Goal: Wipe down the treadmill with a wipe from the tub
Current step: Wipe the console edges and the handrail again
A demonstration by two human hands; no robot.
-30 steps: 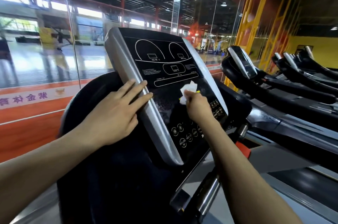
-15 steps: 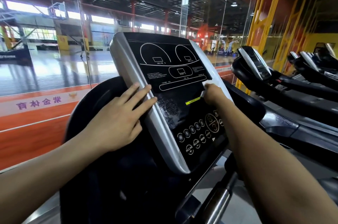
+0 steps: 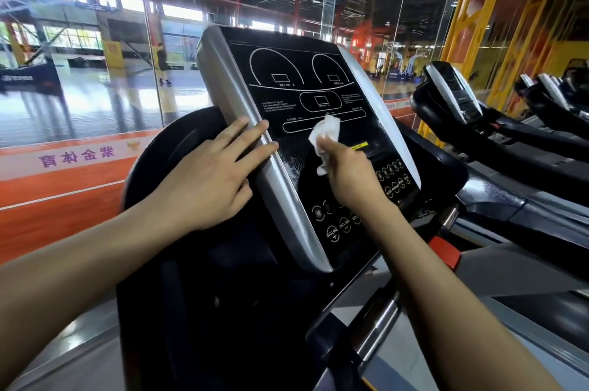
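My left hand point(image 3: 207, 181) lay flat and open against the treadmill's black glossy console panel with white printed gauges point(image 3: 306, 110), its straight fingers resting across the curved silver-grey trim strip point(image 3: 255, 148) that ran down the panel's left edge, fingertips just reaching the dark face. My right hand point(image 3: 349, 173) was curled around a crumpled white wet wipe point(image 3: 325, 135), pinching it with the fingers while the bunched end was pressed on the panel's middle, just below the long oval outline and beside a small yellow label point(image 3: 358, 146). A loose tail of the wipe hung down past my thumb. The panel surface under and left of the wipe looked damp and speckled. Round buttons marked INCLINE point(image 3: 333, 232) sat lower on the panel, near my right wrist. A red tab point(image 3: 444, 252) showed below the console's right corner. To the right stood a row of other black treadmills with silver consoles point(image 3: 452, 94). Beyond the glass wall point(image 3: 95, 71) in front I could see a shiny court floor and a basketball hoop.
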